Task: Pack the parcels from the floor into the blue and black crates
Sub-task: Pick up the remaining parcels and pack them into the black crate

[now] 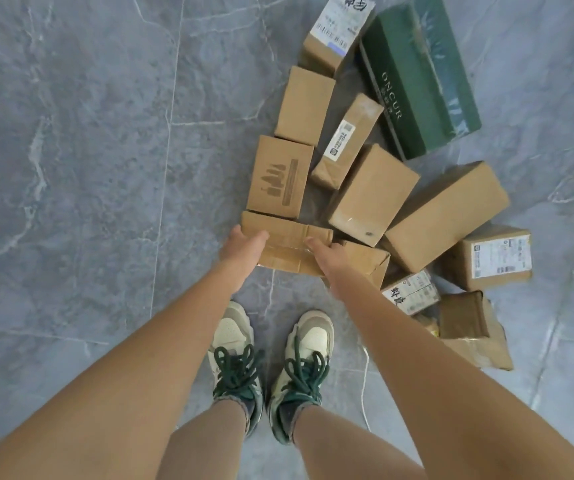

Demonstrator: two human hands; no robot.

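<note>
A flat brown parcel point(287, 237) lies on the grey floor just ahead of my feet. My left hand point(244, 247) grips its left end, thumb on top. My right hand point(327, 256) holds its right part, thumb laid across the taped top; the fingers of both hands are hidden. Several more cardboard parcels spread to the right and beyond, among them one with a printed bottle mark point(280, 176), a long narrow one with a label point(347, 140) and a large plain one point(446, 214). No crate is in view.
A big green box point(417, 74) lies at the far right of the pile. My two shoes point(271, 365) stand close behind the flat parcel. A thin white cord point(364, 386) runs along the floor by my right foot. Bare tiles stretch to the left.
</note>
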